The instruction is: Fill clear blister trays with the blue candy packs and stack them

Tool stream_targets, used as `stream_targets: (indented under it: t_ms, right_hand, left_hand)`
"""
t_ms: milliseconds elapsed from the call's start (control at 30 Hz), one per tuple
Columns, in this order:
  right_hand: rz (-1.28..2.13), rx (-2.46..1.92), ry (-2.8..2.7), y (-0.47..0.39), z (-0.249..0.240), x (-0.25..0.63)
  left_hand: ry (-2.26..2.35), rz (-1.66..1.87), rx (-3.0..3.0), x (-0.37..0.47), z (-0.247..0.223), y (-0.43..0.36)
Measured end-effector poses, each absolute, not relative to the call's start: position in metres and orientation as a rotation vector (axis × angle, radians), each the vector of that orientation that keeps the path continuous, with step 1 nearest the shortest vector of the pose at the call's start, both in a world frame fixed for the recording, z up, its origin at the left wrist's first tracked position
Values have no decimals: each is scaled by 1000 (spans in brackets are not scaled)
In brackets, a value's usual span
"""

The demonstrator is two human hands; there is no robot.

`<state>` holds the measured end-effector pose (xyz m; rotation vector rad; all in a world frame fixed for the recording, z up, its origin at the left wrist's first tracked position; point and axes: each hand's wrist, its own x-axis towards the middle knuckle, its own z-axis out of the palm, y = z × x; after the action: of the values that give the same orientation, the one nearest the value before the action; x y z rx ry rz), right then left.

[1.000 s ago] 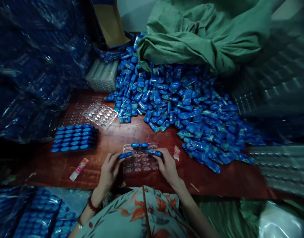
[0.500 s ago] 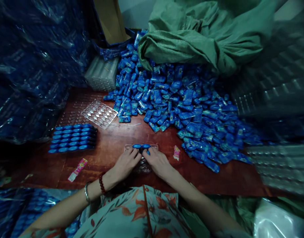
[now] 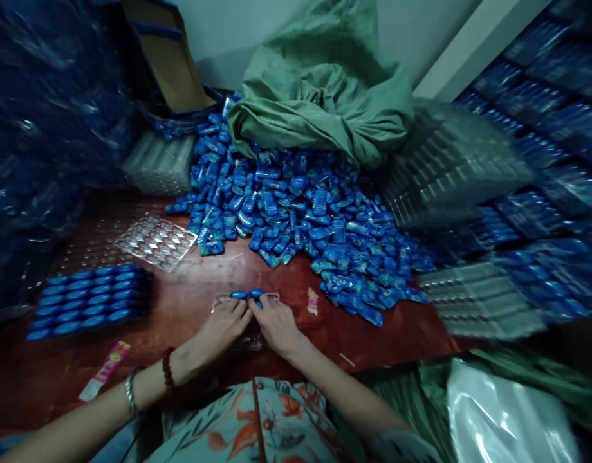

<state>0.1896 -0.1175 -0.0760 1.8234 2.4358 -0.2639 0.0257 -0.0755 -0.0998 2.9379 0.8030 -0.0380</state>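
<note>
Reddish tabletop [image 3: 180, 308] fills the middle of the view, with clock directions here taken from the two hands. At one o'clock a bulky green sack [image 3: 320, 116] overhangs a broad heap of blue packets [image 3: 296, 206]; if the sack sagged, or a low packet were tugged, the loose heap could slide towards the hands. Stacked clear trays [image 3: 479, 299] sit at three o'clock, close by the heap's edge, where a slide might jostle them.

At nine o'clock stands a block of blue pieces in tight rows [image 3: 91, 299], and the left forearm crosses the table near it; a careless elbow could push the rows out of line. One loose clear tray [image 3: 156, 243] lies at ten o'clock.

Under the hands, at the clock's centre, is a thin clear tray [image 3: 250, 339], two blue pieces [image 3: 246, 294] side by side along its far edge. Both the left hand [image 3: 231, 319] and the right hand [image 3: 275, 325] have bent fingers against it, fingertips almost meeting. Blue shows at the right fingertips, but whether either hand grips or merely presses, I cannot tell. Uneven pressure might tip a piece or skid the light tray. Smallest, a pink wrapper [image 3: 313, 301] lies near three o'clock and could snag under a shifted tray.
</note>
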Motion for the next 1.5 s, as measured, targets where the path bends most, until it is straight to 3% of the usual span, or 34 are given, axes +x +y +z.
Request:
stream_targets:
  t_ms: [100, 200, 367, 467, 567, 700, 900, 1100, 1333, 1500]
  right_hand:
    - [-179, 1910, 2468, -123, -89, 190]
    - [-48, 2060, 2571, -136, -105, 191]
    - [-79, 2502, 2695, -150, -114, 210]
    - [-258, 2728, 2674, -129, -113, 233]
    - [-353, 2759, 2579, -87, -112, 250]
    - [-359, 2505, 2348, -37, -104, 242]
    - [-472, 2197, 2120, -30, -88, 231]
    - [-787, 2377, 2128, -78, -97, 271]
    - [-2020, 2920, 1858, -149, -135, 267]
    - [-1915, 3095, 1926, -166, -129, 254]
  left_hand:
    - [759, 136, 3001, 20, -103, -76]
    - [758, 525, 2992, 7, -109, -81]
    - [1118, 1020, 2634, -4, -113, -58]
    - [1537, 899, 2451, 2, -110, -11]
    - [1906, 534, 2382, 14, -108, 34]
    - [1903, 263, 2385, 35, -110, 54]
    - [1705, 301, 2340, 22, -118, 21]
    - [1491, 843, 1516, -23, -120, -48]
    - [1354, 669, 1032, -29, -108, -117]
    - [1175, 677, 931, -17, -100, -125]
